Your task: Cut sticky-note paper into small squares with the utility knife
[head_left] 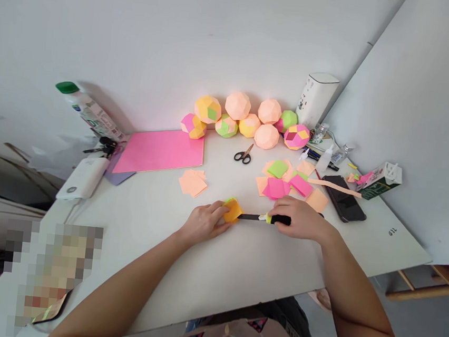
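My left hand is closed on a folded piece of orange paper with a green edge showing behind it. My right hand grips the black handle of a utility knife. The knife's long dark blade reaches left, and its tip meets the folded paper. Above my right hand lies a loose pile of pink, green and peach paper squares. A smaller stack of peach squares rests beyond my left hand.
Several faceted paper balls line the wall. Scissors lie before them, and a pink sheet to the left. A phone, a glue bottle and a drink carton sit right; a white power bank is left.
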`<action>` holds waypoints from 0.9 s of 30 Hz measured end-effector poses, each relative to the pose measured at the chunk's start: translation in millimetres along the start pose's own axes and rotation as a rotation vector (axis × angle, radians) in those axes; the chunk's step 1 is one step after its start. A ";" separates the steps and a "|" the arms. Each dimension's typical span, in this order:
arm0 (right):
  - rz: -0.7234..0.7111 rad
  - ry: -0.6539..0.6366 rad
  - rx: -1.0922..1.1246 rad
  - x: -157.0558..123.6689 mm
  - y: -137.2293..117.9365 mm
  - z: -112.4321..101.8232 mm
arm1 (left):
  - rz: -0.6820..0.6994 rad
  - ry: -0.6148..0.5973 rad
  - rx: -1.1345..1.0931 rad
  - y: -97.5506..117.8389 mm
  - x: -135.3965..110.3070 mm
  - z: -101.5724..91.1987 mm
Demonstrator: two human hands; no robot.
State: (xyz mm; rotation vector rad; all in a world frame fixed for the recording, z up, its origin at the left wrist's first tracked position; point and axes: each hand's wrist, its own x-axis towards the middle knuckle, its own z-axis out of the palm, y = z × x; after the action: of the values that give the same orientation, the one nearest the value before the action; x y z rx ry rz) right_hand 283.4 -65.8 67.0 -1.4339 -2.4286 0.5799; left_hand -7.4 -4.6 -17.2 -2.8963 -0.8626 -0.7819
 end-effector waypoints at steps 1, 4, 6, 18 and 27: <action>-0.010 0.019 -0.002 0.9 -0.3 1.9 | 0.002 0.004 -0.015 0.0 0.1 -0.2; -0.036 0.067 -0.005 3.6 -1.1 7.8 | 0.004 0.014 -0.074 0.6 0.5 -1.1; -0.044 0.083 -0.007 4.7 -1.2 10.1 | -0.002 0.026 -0.108 1.0 0.7 -0.7; 0.028 -0.071 0.025 -2.8 6.2 -4.2 | 0.010 -0.021 0.019 -4.1 -1.0 3.7; 0.031 -0.067 0.020 -1.7 4.1 -3.2 | -0.011 -0.005 0.000 -0.7 -0.7 1.4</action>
State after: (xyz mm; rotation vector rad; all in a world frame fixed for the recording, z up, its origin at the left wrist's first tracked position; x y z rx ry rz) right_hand 288.8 -64.9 67.9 -1.4696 -2.4477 0.6678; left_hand -7.6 -4.2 -18.8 -2.8972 -0.8793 -0.7749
